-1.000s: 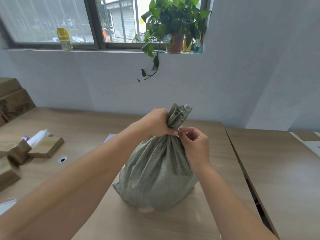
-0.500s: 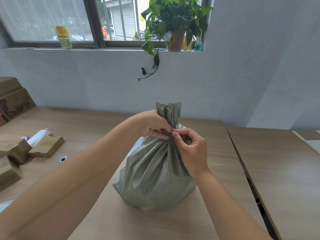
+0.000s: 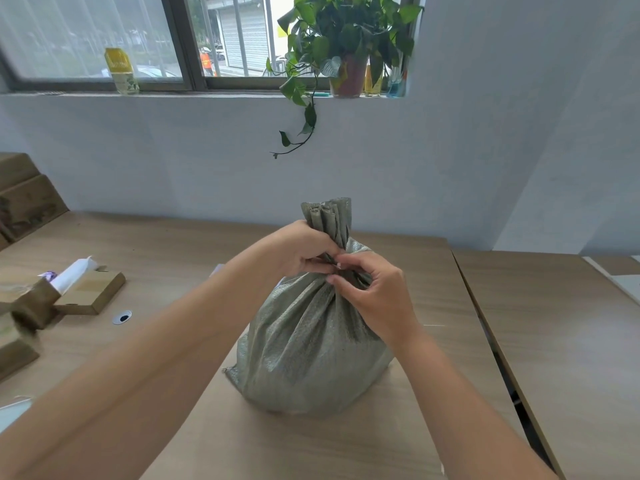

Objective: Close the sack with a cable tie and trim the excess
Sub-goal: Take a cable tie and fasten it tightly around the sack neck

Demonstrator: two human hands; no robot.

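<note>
Since the earlier frames, both hands had stayed at the sack's neck, and the gathered top, tilted right a second before, stood upright. Left hand [image 3: 304, 249] was wrapped round the neck from the left, fingers pressed shut on the bunched weave. Right hand [image 3: 375, 292] sat just below and right of it, thumb and fingertips pinching the folds at the same constriction; the two hands touched there. Whether a cable tie lay under the fingers could not be told, as the hands covered the neck.

Woven grey-green sack [image 3: 311, 344] stood upright on the near centre of the wooden table [image 3: 173, 244], its ruffled mouth [image 3: 329, 216] rising above the left hand.

Surroundings: cardboard boxes [image 3: 88, 296] at the left, one holding a white roll [image 3: 71, 275]; a round cable grommet [image 3: 122, 317] near them. A second table [image 3: 561, 323] adjoined at the right. On the far windowsill: trailing potted plant [image 3: 346, 39] and a yellow bottle [image 3: 121, 71].
</note>
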